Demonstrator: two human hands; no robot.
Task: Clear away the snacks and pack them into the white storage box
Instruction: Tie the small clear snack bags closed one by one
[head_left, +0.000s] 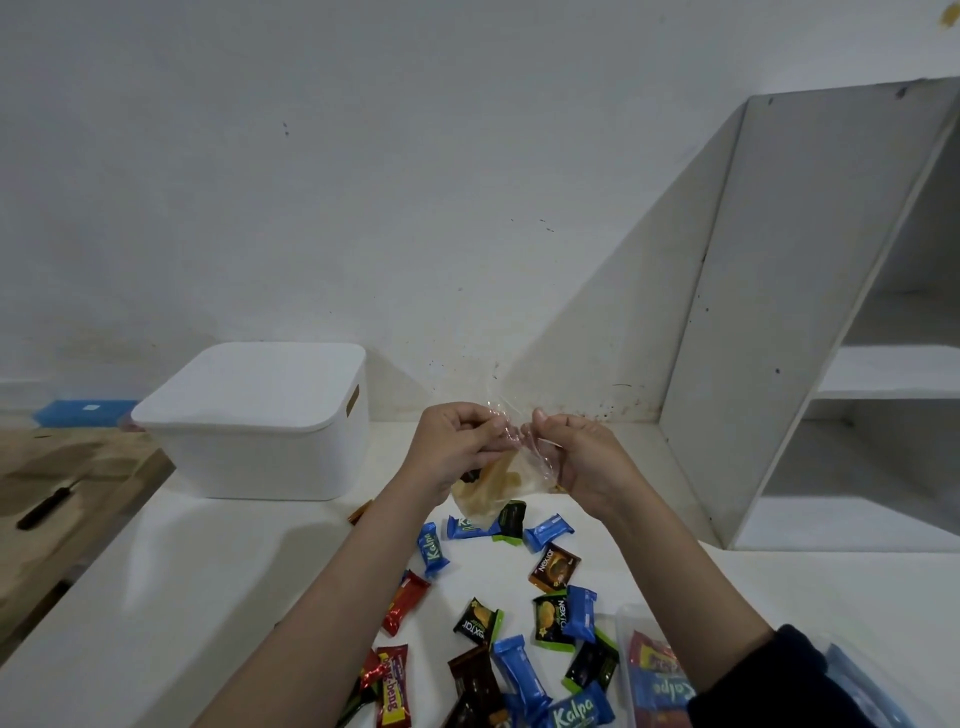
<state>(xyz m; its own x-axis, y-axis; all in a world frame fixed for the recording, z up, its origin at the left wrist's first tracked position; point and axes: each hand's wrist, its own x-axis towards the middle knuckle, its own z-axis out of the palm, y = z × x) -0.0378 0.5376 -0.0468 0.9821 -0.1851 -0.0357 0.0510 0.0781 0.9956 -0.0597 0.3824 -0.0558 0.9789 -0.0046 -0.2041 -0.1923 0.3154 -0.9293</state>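
Observation:
A clear plastic bag (501, 478) with pale yellowish snacks inside hangs above the white table (208, 571). My left hand (457, 447) and my right hand (582, 457) pinch its top from both sides. The white storage box (260, 431) stands at the back left with its lid on. Several wrapped snacks lie on the table below my hands: a blue Kalpa bar (432, 550), a brown Nextar pack (555, 567), a red bar (407, 603) and a black-and-green pack (478, 621).
A clear plastic container (631, 670) holding more snacks sits at the lower right, under my right forearm. A white shelf unit (810, 322) rises at the right. A wooden surface (57, 478) with a dark tool lies at the left.

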